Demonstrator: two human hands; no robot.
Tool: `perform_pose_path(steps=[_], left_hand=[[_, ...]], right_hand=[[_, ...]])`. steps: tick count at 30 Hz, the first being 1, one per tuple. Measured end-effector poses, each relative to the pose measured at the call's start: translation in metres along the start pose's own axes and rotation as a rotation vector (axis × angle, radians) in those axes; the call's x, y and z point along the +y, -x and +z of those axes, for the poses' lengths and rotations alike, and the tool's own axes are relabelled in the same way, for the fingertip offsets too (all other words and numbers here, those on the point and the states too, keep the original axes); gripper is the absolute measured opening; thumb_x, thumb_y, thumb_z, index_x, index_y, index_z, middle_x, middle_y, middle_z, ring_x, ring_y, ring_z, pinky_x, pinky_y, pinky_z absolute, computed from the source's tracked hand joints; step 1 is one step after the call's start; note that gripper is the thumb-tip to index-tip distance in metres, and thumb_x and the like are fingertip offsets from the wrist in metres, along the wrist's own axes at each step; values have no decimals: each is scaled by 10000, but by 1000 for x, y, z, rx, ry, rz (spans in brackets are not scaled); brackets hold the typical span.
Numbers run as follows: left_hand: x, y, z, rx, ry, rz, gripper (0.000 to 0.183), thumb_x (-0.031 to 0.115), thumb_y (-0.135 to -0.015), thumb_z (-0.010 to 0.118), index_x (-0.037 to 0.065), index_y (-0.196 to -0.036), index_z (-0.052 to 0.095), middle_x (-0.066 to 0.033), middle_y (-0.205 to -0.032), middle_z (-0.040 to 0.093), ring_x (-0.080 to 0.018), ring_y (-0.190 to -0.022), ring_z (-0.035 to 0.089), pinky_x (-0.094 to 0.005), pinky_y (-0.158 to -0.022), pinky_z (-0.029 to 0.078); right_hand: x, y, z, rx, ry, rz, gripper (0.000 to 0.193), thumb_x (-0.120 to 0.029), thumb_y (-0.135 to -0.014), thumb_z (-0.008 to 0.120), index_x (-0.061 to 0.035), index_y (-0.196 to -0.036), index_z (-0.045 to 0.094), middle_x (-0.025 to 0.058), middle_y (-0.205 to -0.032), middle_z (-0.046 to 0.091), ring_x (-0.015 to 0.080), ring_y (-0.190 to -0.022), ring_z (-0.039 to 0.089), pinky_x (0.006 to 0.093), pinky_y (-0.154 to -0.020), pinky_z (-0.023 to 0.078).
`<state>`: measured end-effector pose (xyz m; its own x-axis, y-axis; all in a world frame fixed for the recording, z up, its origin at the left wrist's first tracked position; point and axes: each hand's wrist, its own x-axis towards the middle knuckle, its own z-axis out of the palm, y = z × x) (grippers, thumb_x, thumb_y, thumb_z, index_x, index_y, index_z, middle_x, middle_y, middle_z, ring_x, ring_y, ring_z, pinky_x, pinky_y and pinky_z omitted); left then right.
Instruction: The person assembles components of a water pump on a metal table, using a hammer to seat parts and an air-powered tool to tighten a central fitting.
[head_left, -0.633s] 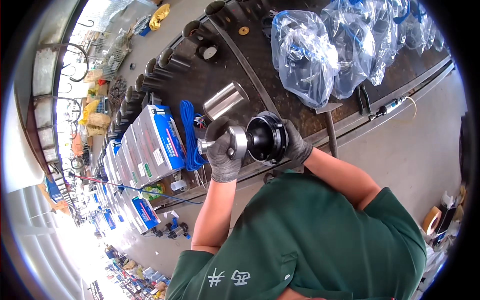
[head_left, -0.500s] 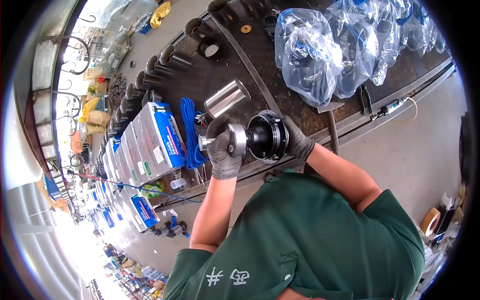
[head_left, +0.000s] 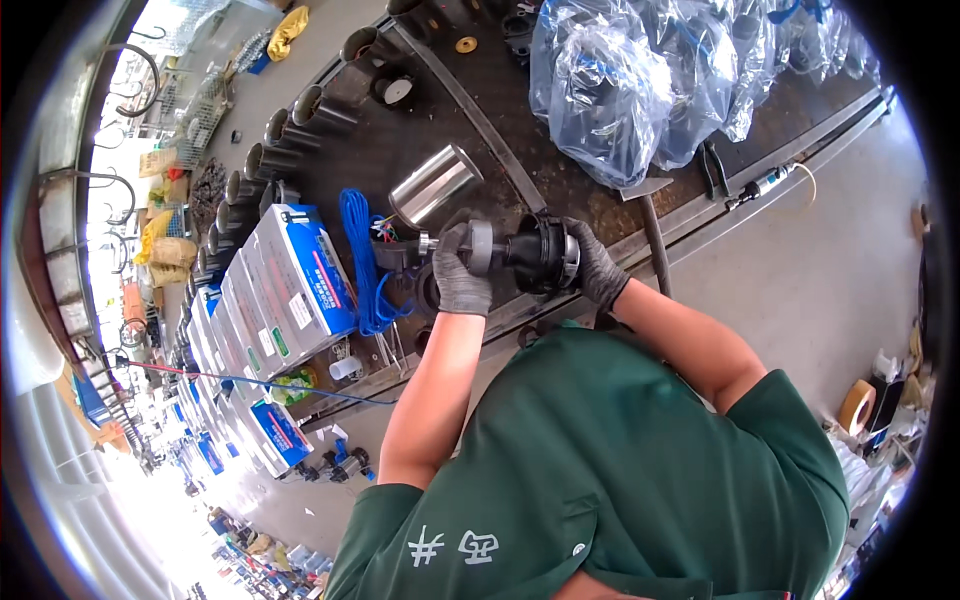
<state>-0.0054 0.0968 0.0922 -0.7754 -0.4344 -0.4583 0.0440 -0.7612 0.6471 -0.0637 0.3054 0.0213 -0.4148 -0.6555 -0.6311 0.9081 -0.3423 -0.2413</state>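
Both my hands wear grey gloves and hold one part above the dark workbench (head_left: pixel 440 110). My left hand (head_left: pixel 458 272) grips the grey cylindrical rotor end with its short shaft (head_left: pixel 478 244). My right hand (head_left: pixel 598 272) wraps the black round housing (head_left: pixel 542 255) with a metal ring on its right side. The part lies level between the hands. A shiny steel sleeve (head_left: pixel 433 186) lies on the bench just behind my left hand.
A coil of blue cable (head_left: pixel 362 262) and white-and-blue cartons (head_left: pixel 295 275) sit left of the hands. Clear plastic bags with parts (head_left: pixel 640 85) fill the bench's right end. Dark metal tubes (head_left: pixel 300 110) line the far edge. A tape roll (head_left: pixel 857 405) lies at the right.
The part has turned in my hands: the black housing faced the camera before, and it now lies sideways with the shaft pointing left. The view shifted slightly.
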Motion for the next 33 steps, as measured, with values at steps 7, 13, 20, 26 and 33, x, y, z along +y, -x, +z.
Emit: perform_pose_path(steps=[7,13,20,26,33], left_hand=[[-52,-10,-38,199,18,-473,364,397,-944,658,94,-1145,670,-102,-1000,733,-266,-862,701,-425,-767,590],[-89,-3,-70,241,-482,3,306,261,-971,718,69,-1182,605,-61,-867,662,-165,-687,600,-309,-608,508],[-72,0,-12,-183,-556,103,638,51,-916,764,22,-1473,454,-120,-1304,624,-202,-1196,583,-328,-1060,472],[-63,-10,-21,-47,-439,107,476,7,-957,657,-18,-1413,523,-131,-1335,643,-220,-1209,613,-332,-1063,479],[-47,-11,-39,58,-661,246,330,31,-979,612,-20,-1305,621,-107,-1204,704,-182,-1084,644,-309,-975,512]], right_hand=[[-54,12,-2,222,793,-513,566,-424,-887,778,36,-1200,671,84,-963,715,142,-853,639,324,-758,538],[-80,-20,-2,258,1343,-482,780,-570,-746,864,34,-1200,673,199,-1047,743,292,-979,725,385,-904,555],[-83,-11,58,235,1754,-294,850,-657,-696,869,-2,-1205,681,155,-1106,750,289,-1029,723,381,-919,554],[-86,-8,30,8,877,-241,376,-380,-986,730,-39,-1146,732,23,-975,726,83,-881,656,270,-756,533],[-82,-33,-8,-123,566,-157,210,-61,-959,647,9,-1152,690,112,-995,725,208,-882,721,321,-707,604]])
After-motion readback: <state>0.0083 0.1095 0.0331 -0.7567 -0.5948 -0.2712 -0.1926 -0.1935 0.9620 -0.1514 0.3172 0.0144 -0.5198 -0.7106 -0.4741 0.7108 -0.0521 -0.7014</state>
